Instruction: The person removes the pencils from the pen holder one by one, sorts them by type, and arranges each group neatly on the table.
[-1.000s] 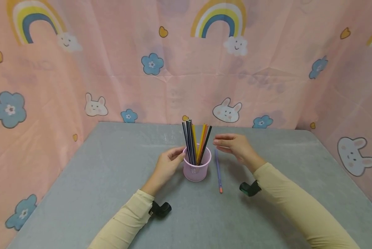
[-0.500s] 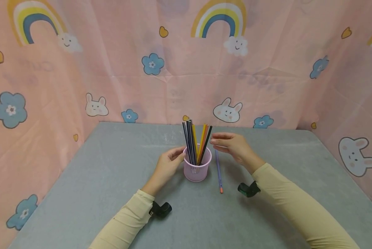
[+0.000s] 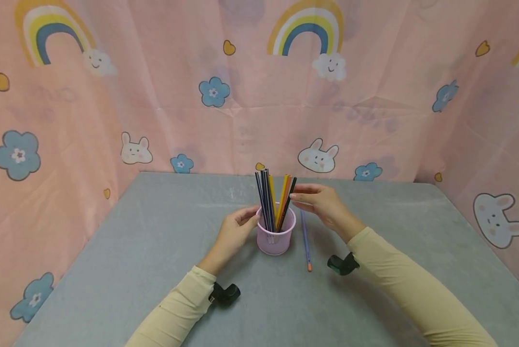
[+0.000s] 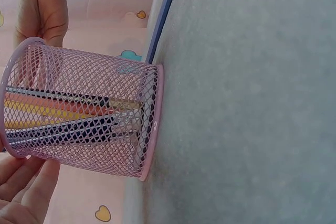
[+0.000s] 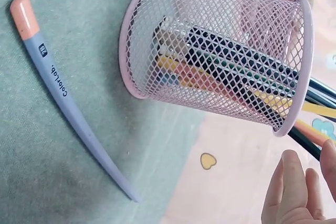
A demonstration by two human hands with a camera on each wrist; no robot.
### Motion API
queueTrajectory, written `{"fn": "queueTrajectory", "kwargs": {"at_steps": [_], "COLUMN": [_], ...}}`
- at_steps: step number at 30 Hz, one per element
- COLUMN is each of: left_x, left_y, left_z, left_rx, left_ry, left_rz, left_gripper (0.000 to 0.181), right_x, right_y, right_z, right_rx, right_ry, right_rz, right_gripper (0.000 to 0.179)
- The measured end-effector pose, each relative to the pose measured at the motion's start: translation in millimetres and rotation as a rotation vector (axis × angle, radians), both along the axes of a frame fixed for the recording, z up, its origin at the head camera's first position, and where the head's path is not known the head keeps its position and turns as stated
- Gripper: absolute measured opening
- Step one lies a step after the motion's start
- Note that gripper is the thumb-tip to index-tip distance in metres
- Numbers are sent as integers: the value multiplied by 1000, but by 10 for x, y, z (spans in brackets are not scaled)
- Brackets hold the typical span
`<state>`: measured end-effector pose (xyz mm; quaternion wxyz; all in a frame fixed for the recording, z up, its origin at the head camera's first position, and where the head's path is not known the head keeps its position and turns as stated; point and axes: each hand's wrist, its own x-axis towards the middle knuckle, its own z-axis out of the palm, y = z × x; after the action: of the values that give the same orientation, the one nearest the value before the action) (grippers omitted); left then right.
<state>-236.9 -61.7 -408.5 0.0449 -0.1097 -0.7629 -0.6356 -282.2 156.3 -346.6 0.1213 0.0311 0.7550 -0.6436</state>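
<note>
A pink mesh pencil cup stands upright on the table, holding several dark, yellow and orange pencils. At its left rim, my left hand holds the cup, thumb in front and fingers toward the back. My right hand is at the cup's upper right, its fingers parted right beside a black pencil that leans out over the rim. In the right wrist view, the fingers have a gap between them and the thumb. A lilac pencil with a coral end lies on the table right of the cup.
The grey table has pink printed cloth hanging behind it and at both sides. Black wrist cameras sit below each sleeve cuff.
My right hand has moved left, from beside the lilac pencil's far end to the black pencil in the cup. My left hand has stayed at the rim.
</note>
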Motion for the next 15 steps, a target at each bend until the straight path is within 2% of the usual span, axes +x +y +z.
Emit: {"fn": "queueTrajectory", "kwargs": {"at_steps": [5,12,15], "left_x": [2,-6,-2], "left_y": [4,0,-3], "left_z": [-3,-10,-2], "left_rx": [2,3,10], "left_ry": [-3,9,-9], "left_rz": [0,-12,-16], "left_gripper": [30,32,33], "right_x": [-10,-10,-10], "right_y": [-13,-18,-26], "right_z": [7,9,9], "right_rx": [1,-65,-73], "right_ry": [-4,2,8], "right_rz": [-13,8,10], "right_gripper": [40,42,42]}}
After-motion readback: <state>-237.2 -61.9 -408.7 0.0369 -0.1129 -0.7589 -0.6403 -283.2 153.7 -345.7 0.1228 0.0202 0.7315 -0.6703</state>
